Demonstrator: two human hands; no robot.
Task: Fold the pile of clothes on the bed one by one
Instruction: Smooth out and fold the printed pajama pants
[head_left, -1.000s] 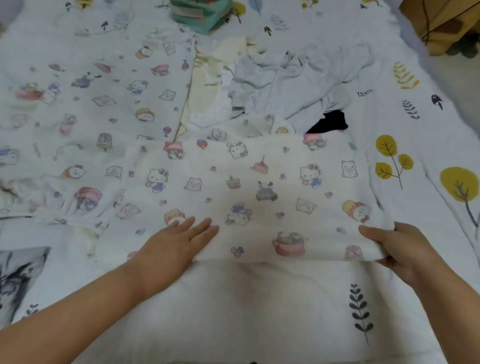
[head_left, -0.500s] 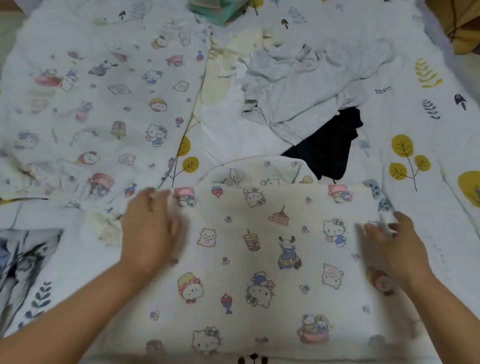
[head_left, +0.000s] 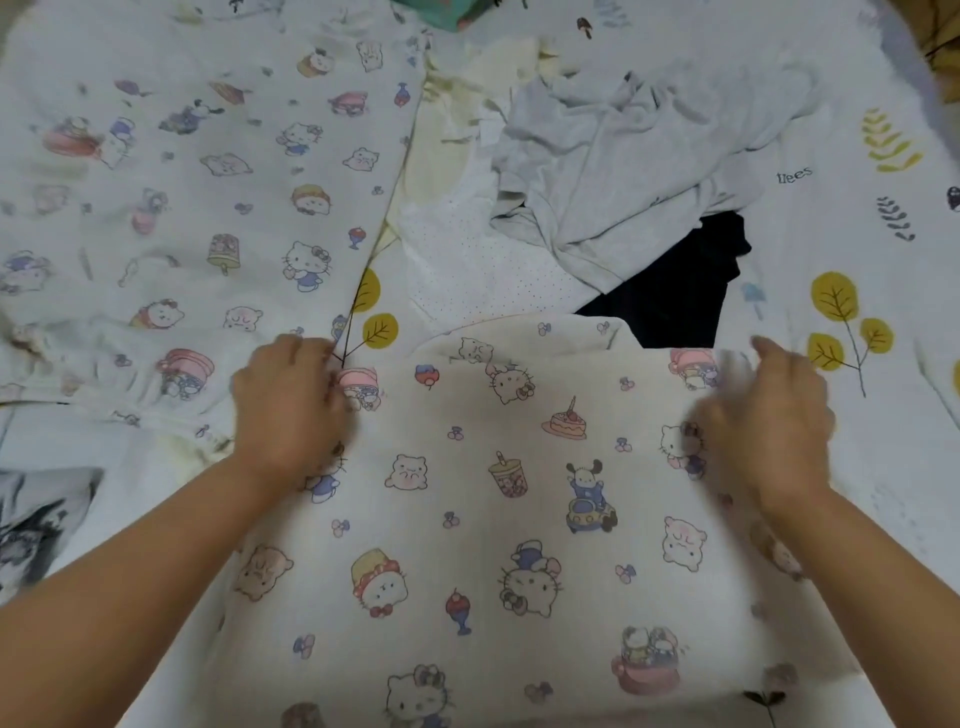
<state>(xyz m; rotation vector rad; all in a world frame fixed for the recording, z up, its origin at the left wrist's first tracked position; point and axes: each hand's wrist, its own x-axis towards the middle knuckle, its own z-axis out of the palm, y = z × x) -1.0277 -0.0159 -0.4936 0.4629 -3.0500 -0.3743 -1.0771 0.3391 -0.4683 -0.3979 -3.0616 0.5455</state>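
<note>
Two hands are on the cartoon-print garment (head_left: 498, 519), which lies spread flat across the near middle of the bed (head_left: 857, 467), its far edge running just short of the pile of clothes (head_left: 613, 171) that sits toward the bed's far edge. My left hand (head_left: 288, 410) rests on the garment's far-left corner with the fingers curled down at the hem; I cannot tell whether they pinch the cloth or only press it. My right hand (head_left: 763, 421) is at the far-right corner, blurred by motion, so I cannot tell its grip either. I judge the fabric thin, light and soft: it drapes to the bedding and shows shallow creases, so it should fold with almost no effort but will also slide and bunch on the printed sheet. A collar-like flap (head_left: 524, 338) peeks out past the far edge (it will want tucking before the next fold). I would take hold at the two far corners, thumb under and fingers over, and keep the edge taut between them. The pile holds a grey top (head_left: 649, 156), a dark piece (head_left: 675, 291) and a pale dotted one (head_left: 478, 270), all as limp. Another print garment (head_left: 197, 182) lies toward the bed's left edge.
</note>
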